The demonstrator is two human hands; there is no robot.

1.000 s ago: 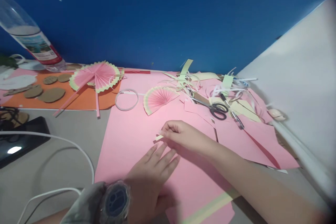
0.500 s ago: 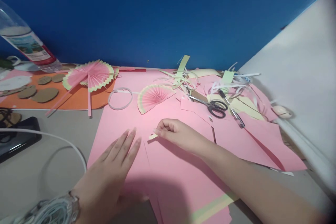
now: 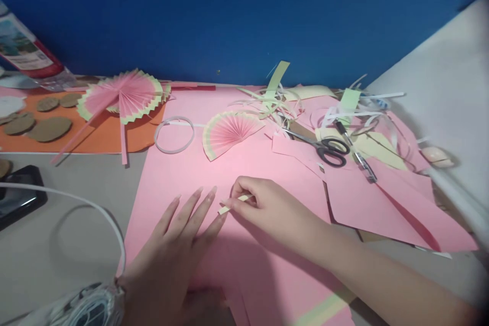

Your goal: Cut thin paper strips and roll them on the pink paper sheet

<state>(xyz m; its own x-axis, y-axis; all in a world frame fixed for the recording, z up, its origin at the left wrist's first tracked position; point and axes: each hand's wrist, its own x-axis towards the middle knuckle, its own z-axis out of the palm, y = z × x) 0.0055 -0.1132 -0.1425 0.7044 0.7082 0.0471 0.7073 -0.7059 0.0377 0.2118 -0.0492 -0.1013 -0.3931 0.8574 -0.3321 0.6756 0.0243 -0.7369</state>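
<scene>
Above the pink paper [image 3: 179, 175], the right hand [image 3: 267, 206] grips a pale yellow paper strip [image 3: 224, 210] between closed fingers; the left hand [image 3: 179, 239] is open, palm down, its index fingertip near the strip's end. Beyond lie a pleated pink paper fan [image 3: 229, 135], black-handled scissors [image 3: 333, 153] and a clear-barrelled pen [image 3: 356, 155], any print on it too small to read; at left, a plastic bottle [image 3: 23, 48] leans, its label showing a landscape above a red band, the lettering illegible. Grey surface [image 3: 89, 178] shows beside the papers; a blue wall [image 3: 229, 20] rises behind, a white panel [image 3: 451, 71] at right.
</scene>
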